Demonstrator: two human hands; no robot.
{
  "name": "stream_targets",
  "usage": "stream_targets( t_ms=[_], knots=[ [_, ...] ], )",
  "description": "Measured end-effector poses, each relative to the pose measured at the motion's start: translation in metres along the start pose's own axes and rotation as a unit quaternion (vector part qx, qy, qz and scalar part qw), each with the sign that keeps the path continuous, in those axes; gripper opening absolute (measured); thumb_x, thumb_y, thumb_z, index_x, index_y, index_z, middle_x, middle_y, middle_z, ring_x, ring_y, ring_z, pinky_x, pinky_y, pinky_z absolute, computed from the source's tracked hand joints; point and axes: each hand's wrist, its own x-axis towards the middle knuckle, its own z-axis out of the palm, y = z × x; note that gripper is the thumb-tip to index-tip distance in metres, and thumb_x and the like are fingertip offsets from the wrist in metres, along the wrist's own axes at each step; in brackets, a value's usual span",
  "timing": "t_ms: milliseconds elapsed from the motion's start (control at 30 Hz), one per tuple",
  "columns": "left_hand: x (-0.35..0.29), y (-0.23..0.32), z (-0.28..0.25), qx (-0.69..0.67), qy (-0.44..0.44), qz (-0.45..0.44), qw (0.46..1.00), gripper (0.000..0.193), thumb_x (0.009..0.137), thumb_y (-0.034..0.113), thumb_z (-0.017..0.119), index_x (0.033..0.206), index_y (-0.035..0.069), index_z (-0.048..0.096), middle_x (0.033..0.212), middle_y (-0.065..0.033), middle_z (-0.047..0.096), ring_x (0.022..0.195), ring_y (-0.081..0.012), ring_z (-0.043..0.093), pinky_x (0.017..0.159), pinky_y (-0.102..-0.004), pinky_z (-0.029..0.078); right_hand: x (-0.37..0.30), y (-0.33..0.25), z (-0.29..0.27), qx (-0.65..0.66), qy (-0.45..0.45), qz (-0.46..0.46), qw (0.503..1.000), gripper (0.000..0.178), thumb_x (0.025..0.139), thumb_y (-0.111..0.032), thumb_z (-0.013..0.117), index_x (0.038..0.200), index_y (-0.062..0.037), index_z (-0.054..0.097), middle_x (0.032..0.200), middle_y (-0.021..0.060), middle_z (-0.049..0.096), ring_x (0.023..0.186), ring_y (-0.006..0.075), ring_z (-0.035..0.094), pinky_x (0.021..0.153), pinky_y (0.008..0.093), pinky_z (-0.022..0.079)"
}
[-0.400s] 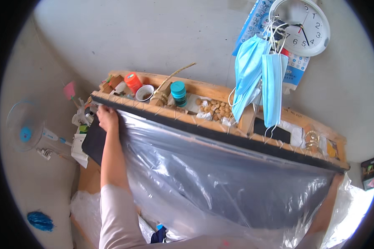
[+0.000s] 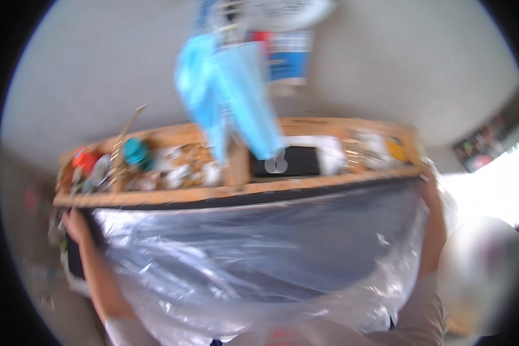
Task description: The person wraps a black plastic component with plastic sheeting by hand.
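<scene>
A long wooden frame (image 2: 150, 198) with open compartments runs across the view, a black band along its near edge. From that edge a clear, shiny plastic sheet (image 2: 230, 254) hangs toward me over a dark surface. My left hand (image 2: 75, 225) is closed at the sheet's upper left corner, just under the frame's left end; motion blurs its fingers. At the frame's right end is my right hand (image 2: 428, 185), with loose plastic around it. Its fingers are smeared and partly hidden, so their grip does not show. Both arms are spread wide.
In the compartments sit an orange container (image 2: 85, 160), a teal container (image 2: 137, 153), several small brown pieces (image 2: 193, 158) and a black flat object (image 2: 291, 160). Blue face masks (image 2: 236, 86) hang over the frame's middle. A bright opening (image 2: 490, 190) lies at the right.
My view has swung rightward, so the frame and masks sit farther left and the frame looks more level. My right hand now shows at the frame's right end; my left hand stays near its left end.
</scene>
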Motion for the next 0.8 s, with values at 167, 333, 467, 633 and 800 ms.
stream_targets(
  t_ms=[167, 333, 467, 633, 800],
  knots=[
    [-0.052, 0.073, -0.058, -0.44, 0.107, -0.147, 0.879, 0.041, 0.087, 0.018, 0.054, 0.12, -0.005, 0.044, 0.111, -0.0145, 0.056, 0.098, -0.0208, 0.056, 0.09, -0.0289, 0.041, -0.058, -0.059, -0.004, 0.141, 0.066, 0.188, 0.97, 0.058, 0.085, -0.013, 0.05, 0.135, -0.0026, 0.022, 0.113, 0.0169, 0.05, 0.099, 0.0271, 0.051, 0.086, 0.0337, 0.04],
    [-0.088, 0.184, -0.152, -0.225, 0.161, 0.09, 0.957, 0.043, 0.09, 0.021, 0.049, 0.126, -0.003, 0.04, 0.128, -0.0189, 0.044, 0.117, -0.0287, 0.043, 0.1, -0.0317, 0.032, -0.086, -0.038, -0.006, 0.229, 0.123, 0.095, 0.961, 0.05, 0.079, 0.002, 0.052, 0.127, -0.004, 0.036, 0.073, 0.0054, 0.056, 0.067, 0.0141, 0.054, 0.066, 0.0261, 0.043],
    [-0.244, 0.266, -0.203, -0.122, -0.16, 0.533, 0.822, 0.031, 0.087, 0.03, 0.046, 0.102, 0.005, 0.053, 0.101, -0.0161, 0.053, 0.095, -0.0365, 0.051, 0.077, -0.0483, 0.041, -0.1, -0.068, -0.001, 0.227, 0.177, 0.087, 0.954, 0.038, 0.077, 0.003, 0.053, 0.115, -0.0008, 0.044, 0.073, 0.0049, 0.058, 0.067, 0.0131, 0.055, 0.066, 0.0252, 0.044],
    [-0.138, 0.015, -0.135, 0.078, -0.122, 0.264, 0.954, 0.017, 0.086, 0.018, 0.046, 0.09, 0.007, 0.058, 0.085, -0.0108, 0.06, 0.076, -0.0296, 0.058, 0.062, -0.0414, 0.046, -0.206, -0.24, 0.045, 0.472, -0.101, -0.013, 0.876, 0.029, 0.081, -0.012, 0.058, 0.107, -0.0029, 0.049, 0.093, 0.006, 0.056, 0.074, 0.0128, 0.055, 0.069, 0.0275, 0.045],
    [-0.122, 0.177, -0.189, -0.163, -0.324, 0.226, 0.904, 0.058, 0.067, 0.002, 0.051, 0.125, 0.001, 0.042, 0.127, -0.0155, 0.044, 0.119, -0.031, 0.039, 0.102, -0.0366, 0.027, -0.274, -0.359, 0.078, 0.525, -0.173, -0.088, 0.829, 0.029, 0.087, -0.007, 0.051, 0.115, -0.0043, 0.044, 0.086, 0.0065, 0.058, 0.082, 0.0105, 0.056, 0.072, 0.0256, 0.045]
  ],
)
